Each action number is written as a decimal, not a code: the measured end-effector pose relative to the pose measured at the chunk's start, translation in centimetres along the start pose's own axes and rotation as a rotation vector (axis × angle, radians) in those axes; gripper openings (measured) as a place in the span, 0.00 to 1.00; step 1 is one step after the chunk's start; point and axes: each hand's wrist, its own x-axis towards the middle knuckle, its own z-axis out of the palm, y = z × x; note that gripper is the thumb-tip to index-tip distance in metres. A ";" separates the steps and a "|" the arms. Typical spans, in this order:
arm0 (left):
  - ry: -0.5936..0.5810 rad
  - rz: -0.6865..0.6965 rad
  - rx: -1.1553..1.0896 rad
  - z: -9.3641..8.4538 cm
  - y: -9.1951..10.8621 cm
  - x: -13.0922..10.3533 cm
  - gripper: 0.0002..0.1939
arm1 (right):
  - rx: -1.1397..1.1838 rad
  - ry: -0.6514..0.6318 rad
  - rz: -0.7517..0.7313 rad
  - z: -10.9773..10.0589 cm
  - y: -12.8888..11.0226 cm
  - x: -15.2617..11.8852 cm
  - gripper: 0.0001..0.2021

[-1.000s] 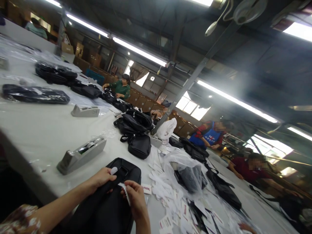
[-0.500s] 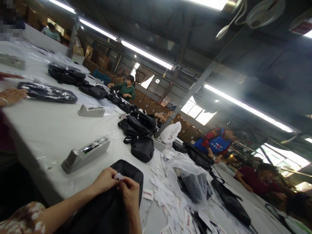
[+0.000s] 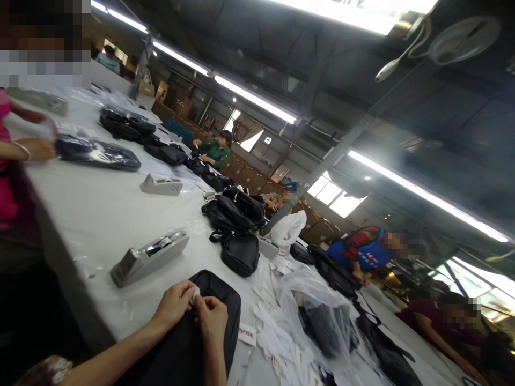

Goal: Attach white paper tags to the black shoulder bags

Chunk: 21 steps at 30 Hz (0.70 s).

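A black bag (image 3: 177, 348) lies in front of me at the table's near edge, under both my hands. My left hand (image 3: 177, 305) is closed, its fingertips pinching a small white piece (image 3: 195, 294) above the bag. From the other side my right hand (image 3: 212, 316) pinches the same white piece; its fingers are bent together. What the piece is cannot be made out. A white tag with red lettering (image 3: 247, 334) sticks out just right of the bag. Left of my hands stands a grey tape dispenser (image 3: 151, 257).
A smaller black bag (image 3: 240, 254) and a black pile (image 3: 233, 209) lie ahead. White paper strips (image 3: 277, 332) and a clear plastic bag (image 3: 322, 311) are at right. A person's hand (image 3: 38, 149) is beside a wrapped bag (image 3: 100, 154) at left.
The view has shifted, so most things sit further right and slightly lower. My hands still pinch the white piece, now held more upright. The person at left has come further into view.
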 end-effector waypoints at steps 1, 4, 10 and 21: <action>0.001 0.001 -0.008 0.0 0.1 -0.1 0.17 | -0.034 0.014 0.002 0.1 -0.2 0.1 0.15; 0.006 0.015 -0.020 -0.1 0.1 -0.4 0.18 | -0.121 0.047 0.004 0.3 -0.6 0.4 0.15; 0.054 0.062 -0.021 0.5 -1.0 -1.4 0.20 | -0.202 0.046 0.016 0.5 -1.5 0.3 0.10; 0.101 0.030 -0.051 0.1 -0.5 -1.9 0.18 | -0.117 0.087 -0.104 1.3 0.1 -0.5 0.10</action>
